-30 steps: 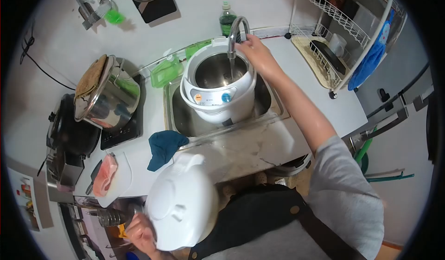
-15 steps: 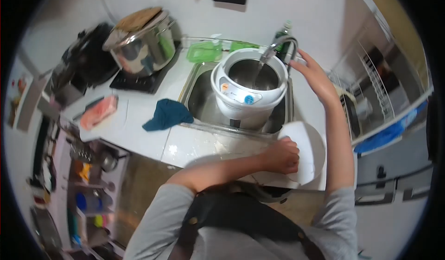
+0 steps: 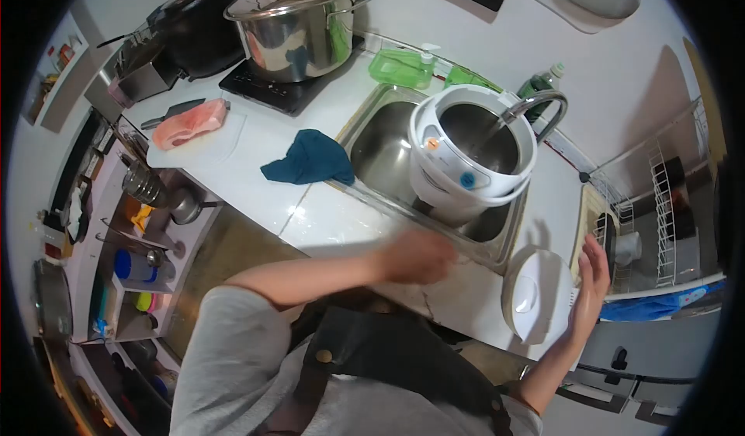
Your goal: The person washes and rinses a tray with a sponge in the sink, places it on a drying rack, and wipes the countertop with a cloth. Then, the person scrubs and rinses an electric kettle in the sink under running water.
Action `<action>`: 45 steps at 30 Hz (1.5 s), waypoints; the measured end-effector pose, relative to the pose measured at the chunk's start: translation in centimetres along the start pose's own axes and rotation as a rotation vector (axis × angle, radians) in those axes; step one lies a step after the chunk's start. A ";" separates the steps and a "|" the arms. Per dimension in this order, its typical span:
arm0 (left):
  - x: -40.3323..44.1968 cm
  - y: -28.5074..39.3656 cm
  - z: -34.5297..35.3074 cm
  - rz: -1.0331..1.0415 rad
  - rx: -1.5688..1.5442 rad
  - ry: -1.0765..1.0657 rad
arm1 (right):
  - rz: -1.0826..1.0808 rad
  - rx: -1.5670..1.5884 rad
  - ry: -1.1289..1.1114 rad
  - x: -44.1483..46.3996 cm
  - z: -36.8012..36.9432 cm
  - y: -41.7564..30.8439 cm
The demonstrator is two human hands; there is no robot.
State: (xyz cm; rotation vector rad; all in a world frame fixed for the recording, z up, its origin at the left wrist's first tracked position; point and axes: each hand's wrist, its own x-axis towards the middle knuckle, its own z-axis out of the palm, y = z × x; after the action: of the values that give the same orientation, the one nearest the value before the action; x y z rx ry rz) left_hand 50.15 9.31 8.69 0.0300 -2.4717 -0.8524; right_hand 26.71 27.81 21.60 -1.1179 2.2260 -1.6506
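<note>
Pot (image 3: 454, 160), white with a steel interior, standing in the sink (image 3: 380, 149) below the tap (image 3: 543, 97), taken here as centre of the clock dial; at seven o'clock, the left hand (image 3: 419, 256), too blurred for me to tell its grip; at five o'clock, the white lid (image 3: 535, 300) on the tabletop (image 3: 303, 215), the right hand (image 3: 591, 281) along its three-o'clock side, grip spread, contact unclear; at nine o'clock, a teal cloth (image 3: 313, 159)

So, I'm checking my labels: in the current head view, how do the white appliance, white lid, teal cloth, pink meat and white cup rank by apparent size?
Largest to smallest:
1. White appliance
2. White lid and teal cloth: too alike to rank, as their shapes differ
3. Pink meat
4. White cup
</note>
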 end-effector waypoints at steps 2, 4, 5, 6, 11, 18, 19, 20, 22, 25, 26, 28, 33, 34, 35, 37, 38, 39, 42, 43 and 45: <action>-4.7 -5.5 -6.2 -0.152 0.234 0.202 | 0.075 0.040 0.129 -1.3 0.2 -1.3; -6.5 -8.1 -12.9 -0.522 0.414 0.490 | -0.056 0.111 0.140 -1.6 2.1 -3.5; -7.3 -9.5 -15.4 -0.627 0.590 0.549 | -0.124 0.146 0.153 -1.7 3.9 -4.9; -8.4 -10.8 -16.9 -0.789 0.826 0.479 | -0.172 0.185 0.153 -1.8 6.5 -6.6; -10.8 -14.8 -21.1 -0.833 0.142 0.401 | -0.209 0.143 -0.313 -1.9 22.1 -11.8; -9.3 -4.4 -31.2 -0.603 -0.165 0.621 | -0.206 0.260 -0.533 -2.7 33.7 -10.2; -9.1 -4.1 -31.5 -0.617 -0.238 0.623 | -0.202 0.232 -0.585 -2.9 33.5 -9.8; -9.7 -5.1 -31.5 -0.656 -0.278 0.518 | -0.196 0.203 -0.638 -3.2 33.2 -9.4; -10.1 -7.0 -31.0 -0.823 -0.309 0.264 | -0.094 0.200 -0.689 -3.9 31.2 -8.8; -9.7 -10.5 -27.6 -0.724 0.061 0.040 | 0.075 0.270 -0.712 -5.4 27.0 -7.0; -9.3 -11.2 -26.0 -0.651 0.202 0.062 | 0.131 0.308 -0.713 -6.0 25.4 -6.1; -8.3 -12.0 -23.7 -0.625 0.299 0.088 | 0.175 0.440 -0.710 -6.8 21.7 -4.1; -9.9 -15.8 -18.1 -0.637 0.425 0.066 | 0.511 0.778 -0.541 -7.9 14.5 0.4; -9.9 -16.3 -17.2 -0.660 0.436 0.088 | 0.480 0.819 -0.508 -7.7 13.7 1.5; -9.8 -16.6 -16.4 -0.684 0.448 0.109 | 0.450 0.860 -0.475 -7.1 13.2 2.6; -9.6 -17.3 -15.8 -0.755 0.532 0.208 | 0.392 0.909 -0.355 -5.7 12.6 4.1; -9.9 -18.0 -15.8 -0.775 0.539 0.205 | 0.365 0.929 -0.299 -5.1 12.3 4.7; -9.6 -18.2 -15.8 -0.794 0.548 0.194 | 0.328 0.954 -0.310 -4.1 12.0 5.4; -8.2 -18.9 -15.7 -0.803 0.581 0.180 | 0.253 0.975 -0.409 -0.7 10.9 7.0; -7.9 -19.1 -15.6 -0.797 0.581 0.198 | 0.235 0.939 -0.455 0.5 10.7 7.2; -7.6 -19.3 -15.4 -0.781 0.579 0.232 | 0.228 0.848 -0.468 1.2 10.1 7.0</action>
State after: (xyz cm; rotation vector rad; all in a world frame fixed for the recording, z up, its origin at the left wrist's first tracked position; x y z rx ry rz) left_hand 61.37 -13.54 4.17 1.2762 -2.3792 -0.3321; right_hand 27.84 20.14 11.96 -0.8401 1.1202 -1.7185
